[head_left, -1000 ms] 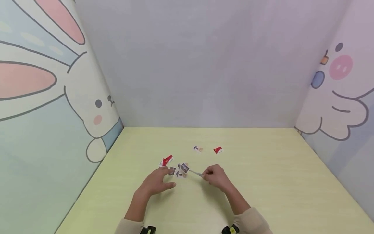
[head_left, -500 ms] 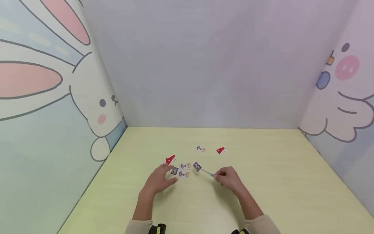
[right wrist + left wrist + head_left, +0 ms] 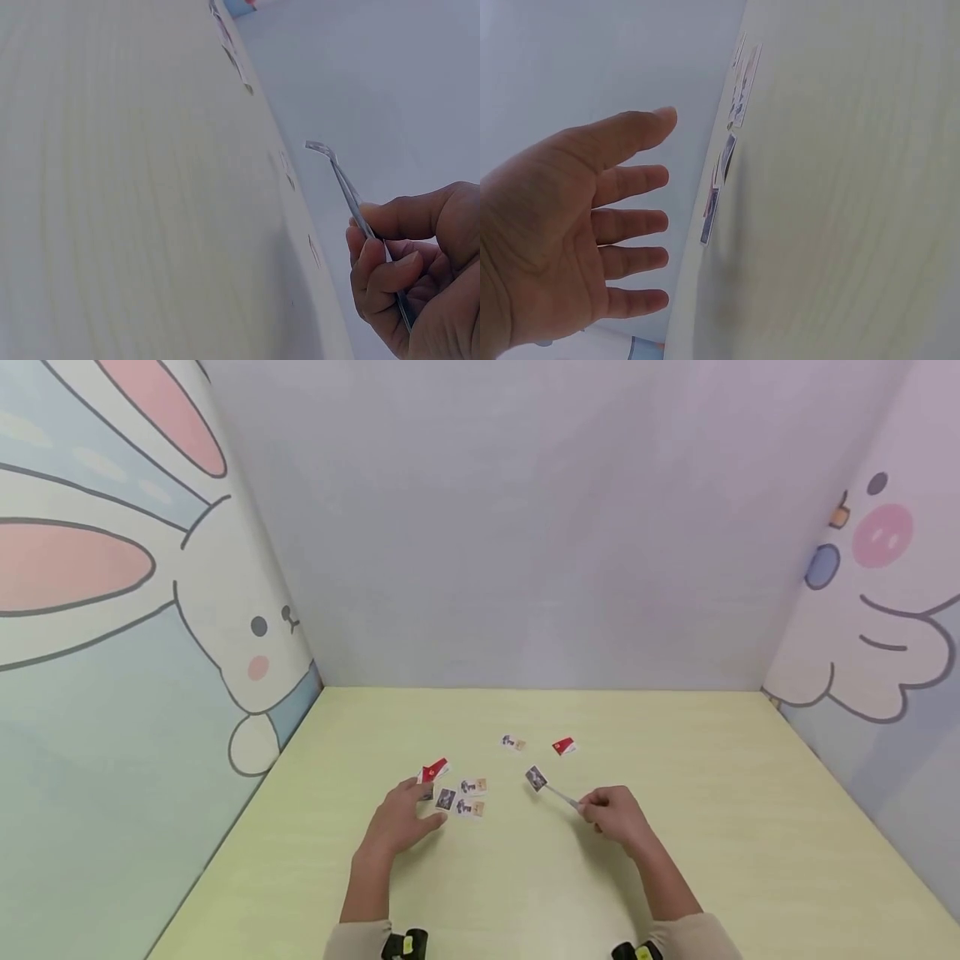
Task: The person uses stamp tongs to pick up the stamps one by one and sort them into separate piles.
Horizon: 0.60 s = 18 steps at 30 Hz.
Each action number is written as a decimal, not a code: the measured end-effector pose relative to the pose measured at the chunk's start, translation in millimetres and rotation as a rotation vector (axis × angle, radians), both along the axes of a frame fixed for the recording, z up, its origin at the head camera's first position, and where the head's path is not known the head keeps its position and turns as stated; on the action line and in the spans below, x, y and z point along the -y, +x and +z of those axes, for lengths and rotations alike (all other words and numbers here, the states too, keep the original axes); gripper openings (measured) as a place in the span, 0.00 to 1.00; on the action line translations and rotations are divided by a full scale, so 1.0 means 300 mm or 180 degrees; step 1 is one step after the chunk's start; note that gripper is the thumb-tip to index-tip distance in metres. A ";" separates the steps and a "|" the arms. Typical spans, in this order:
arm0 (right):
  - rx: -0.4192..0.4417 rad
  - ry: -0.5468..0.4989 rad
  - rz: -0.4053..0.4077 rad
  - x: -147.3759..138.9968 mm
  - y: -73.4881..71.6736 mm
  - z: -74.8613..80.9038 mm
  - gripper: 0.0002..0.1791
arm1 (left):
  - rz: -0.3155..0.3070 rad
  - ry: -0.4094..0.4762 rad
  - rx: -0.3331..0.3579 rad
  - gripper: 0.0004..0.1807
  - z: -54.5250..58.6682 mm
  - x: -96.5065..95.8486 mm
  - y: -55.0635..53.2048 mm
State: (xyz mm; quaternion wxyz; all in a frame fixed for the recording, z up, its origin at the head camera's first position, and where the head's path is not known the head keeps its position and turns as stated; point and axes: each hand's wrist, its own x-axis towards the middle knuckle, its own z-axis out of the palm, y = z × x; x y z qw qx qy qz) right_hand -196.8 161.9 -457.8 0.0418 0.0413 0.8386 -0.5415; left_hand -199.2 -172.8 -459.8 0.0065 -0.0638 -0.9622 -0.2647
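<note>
My right hand (image 3: 615, 817) pinches a pair of metal tweezers (image 3: 351, 196), whose tips grip a small dark stamp-like picture (image 3: 536, 778) with a pale border. The picture is held up at a tilt, above the table in the right wrist view. My left hand (image 3: 400, 818) hovers with spread, relaxed fingers and holds nothing. Just off its thumb lies one dark picture (image 3: 446, 799), and another (image 3: 427, 792) is partly covered by its fingers. Beside these are two pale printed pictures (image 3: 470, 808). Red-and-white pieces (image 3: 435, 769) lie beyond the left fingertips.
Farther back on the pale yellow table (image 3: 712, 827) lie a pale printed picture (image 3: 513, 742) and a red-and-white piece (image 3: 564, 746). A grey wall (image 3: 517, 568) stands behind, with cartoon-printed walls at both sides.
My right hand has carried the tweezers and dark picture rightward, away from the group on the left. My left hand has drawn slightly left, uncovering more of the dark pictures.
</note>
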 end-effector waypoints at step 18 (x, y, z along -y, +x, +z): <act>-0.0010 0.0012 -0.0149 -0.172 0.001 -0.018 0.07 | -0.0025 0.0090 0.0108 0.32 -0.021 -0.024 -0.014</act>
